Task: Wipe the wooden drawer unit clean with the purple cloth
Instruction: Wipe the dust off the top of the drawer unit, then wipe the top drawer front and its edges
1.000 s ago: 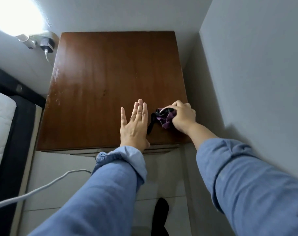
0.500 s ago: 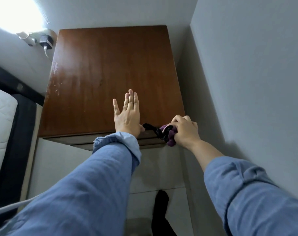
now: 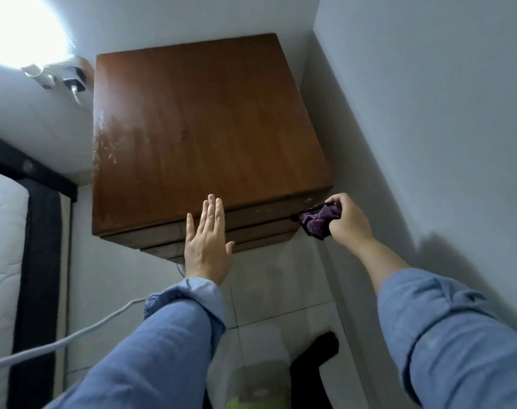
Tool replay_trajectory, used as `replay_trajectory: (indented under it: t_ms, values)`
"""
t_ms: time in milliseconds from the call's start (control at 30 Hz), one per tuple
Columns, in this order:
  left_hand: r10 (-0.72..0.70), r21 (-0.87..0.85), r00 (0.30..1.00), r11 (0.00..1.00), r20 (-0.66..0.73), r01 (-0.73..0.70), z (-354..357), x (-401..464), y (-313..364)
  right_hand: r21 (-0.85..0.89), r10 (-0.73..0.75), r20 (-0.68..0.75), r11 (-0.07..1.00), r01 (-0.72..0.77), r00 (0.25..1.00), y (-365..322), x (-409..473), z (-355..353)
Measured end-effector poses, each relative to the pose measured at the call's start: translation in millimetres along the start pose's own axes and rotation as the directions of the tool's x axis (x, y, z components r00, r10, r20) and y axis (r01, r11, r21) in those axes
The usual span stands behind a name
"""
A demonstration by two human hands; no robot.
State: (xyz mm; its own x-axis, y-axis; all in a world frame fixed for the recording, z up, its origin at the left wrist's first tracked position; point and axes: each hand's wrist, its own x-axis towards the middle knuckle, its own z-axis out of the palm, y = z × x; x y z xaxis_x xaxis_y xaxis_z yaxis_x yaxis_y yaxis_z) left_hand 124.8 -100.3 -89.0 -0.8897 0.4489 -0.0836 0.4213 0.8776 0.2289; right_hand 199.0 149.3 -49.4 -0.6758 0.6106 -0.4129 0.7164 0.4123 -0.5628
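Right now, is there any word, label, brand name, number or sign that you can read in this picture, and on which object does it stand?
None can be read.
The wooden drawer unit shows only bare wood.
The purple cloth in the right hand shows no label.
The black charger on the wall is too blurred to tell whether it bears any print.

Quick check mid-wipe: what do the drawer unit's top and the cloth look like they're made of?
Drawer unit: reddish-brown wood or wood veneer, faint grain, semi-gloss sheen reflecting light, pale scuffs near its left edge. Purple cloth, bunched in the right hand: soft, fuzzy fabric, possibly microfibre.
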Motion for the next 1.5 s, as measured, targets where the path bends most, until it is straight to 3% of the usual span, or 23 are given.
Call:
replay_trajectory:
  t_ms: [100, 167, 267, 333, 400, 467, 700, 867, 1067, 1367, 1433, 1500]
  values:
    - [-0.179, -0.123, 0.984, 0.976, -0.002, 0.178, -0.4, -26.3, -33.5, 0.118, 0.08, -0.03, 0.99, -0.076, 0.996, -3.6, -4.0, 6.3]
    - [-0.356, -0.248, 0.935, 0.905, 0.004, 0.346, -3.5, -36.8, -53.6, 0.157, 0.116, -0.02, 0.981, -0.111, 0.993, -8.1, -3.5, 11.8]
    - [-0.608, -0.402, 0.787, 0.699, 0.101, 0.592, -5.6, -40.2, -78.8, 0.146, 0.178, -0.004, 0.974, -0.176, 0.984, -9.4, 2.5, 17.9]
    - [-0.725, -0.489, 0.674, 0.542, 0.139, 0.683, -8.8, -36.3, -94.8, 0.182, 0.215, 0.002, 0.96, -0.211, 0.977, -12.8, 7.2, 21.1]
    - [-0.789, -0.554, 0.589, 0.417, 0.172, 0.72, -10.8, -31.3, -111.7, 0.215, 0.231, 0.021, 0.949, -0.23, 0.973, -17.3, 12.5, 26.5]
    - [-0.809, -0.591, 0.554, 0.352, 0.199, 0.726, -10.2, -23.5, -127.9, 0.254, 0.239, 0.025, 0.938, -0.238, 0.971, -20.7, 17.7, 31.9]
    - [-0.807, -0.704, 0.542, 0.243, 0.236, 0.668, -4.7, 2.4, -160.3, 0.344, 0.26, -0.033, 0.909, -0.233, 0.965, -20.6, 43.3, 48.8]
    - [-0.794, -0.666, 0.563, 0.295, 0.228, 0.686, -4.9, -5.8, -160.1, 0.363, 0.236, -0.001, 0.906, -0.219, 0.972, -12.1, 49.1, 55.2]
    - [-0.745, -0.545, 0.621, 0.424, 0.244, 0.724, -7.2, -28.8, -162.2, 0.318, 0.268, 0.03, 0.911, -0.263, 0.963, 4.2, 37.1, 56.2]
    - [-0.767, -0.445, 0.581, 0.434, 0.272, 0.783, -9.9, -73.8, -147.0, 0.401, 0.353, 0.054, 0.849, -0.344, 0.934, 17.2, -19.4, 53.8]
    - [-0.778, -0.336, 0.603, 0.528, 0.178, 0.78, -12.7, -79.2, -130.8, 0.434, 0.346, 0.041, 0.839, -0.329, 0.937, 22.0, -31.2, 54.3]
    - [-0.714, -0.204, 0.695, 0.671, 0.081, 0.713, -16.0, -80.3, -109.4, 0.499, 0.307, 0.009, 0.823, -0.27, 0.952, 22.1, -40.6, 49.5]
